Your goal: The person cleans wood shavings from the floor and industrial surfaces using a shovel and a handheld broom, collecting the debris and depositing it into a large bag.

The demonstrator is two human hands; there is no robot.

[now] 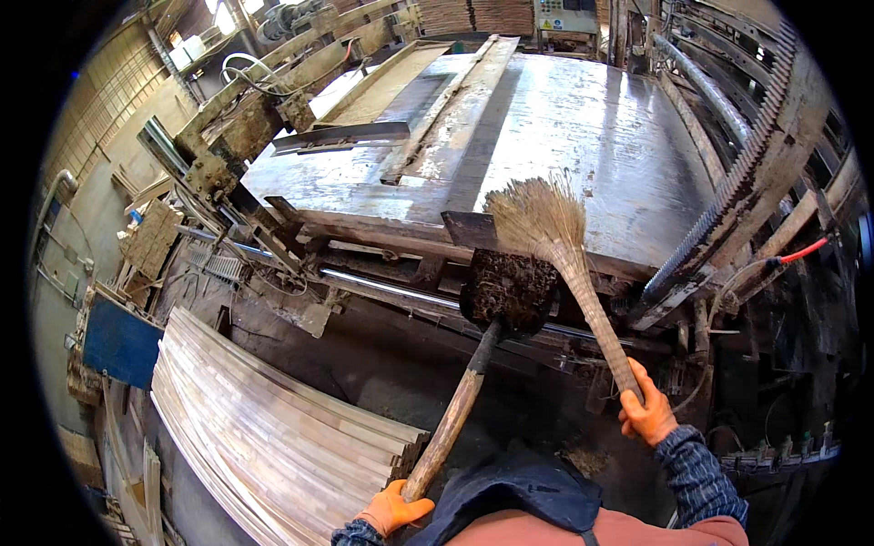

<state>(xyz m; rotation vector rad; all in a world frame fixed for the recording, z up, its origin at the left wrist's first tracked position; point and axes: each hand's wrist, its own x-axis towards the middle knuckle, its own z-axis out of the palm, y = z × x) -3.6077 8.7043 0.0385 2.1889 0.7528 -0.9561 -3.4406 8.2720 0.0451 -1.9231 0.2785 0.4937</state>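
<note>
In an orange glove, my left hand (pixel 393 510) grips the lower end of a shovel's wooden handle. The shovel (pixel 508 289) has a dark blade that carries brown debris and lies just below the near edge of a shiny metal table (pixel 583 136). My right hand (pixel 648 408), also gloved in orange, is closed round the handle of a straw broom (pixel 583 282). The broom's bristles fan out over the table's near edge, above the shovel blade. A dark flat plate (pixel 469 229) juts from that edge beside the bristles.
A long stack of pale wooden boards (pixel 273 437) lies at lower left, near a blue panel (pixel 118 341). On the table rest a long worn beam (pixel 455 114) and a dark metal bar (pixel 341 136). A toothed rack (pixel 728 191) slants up at the right.
</note>
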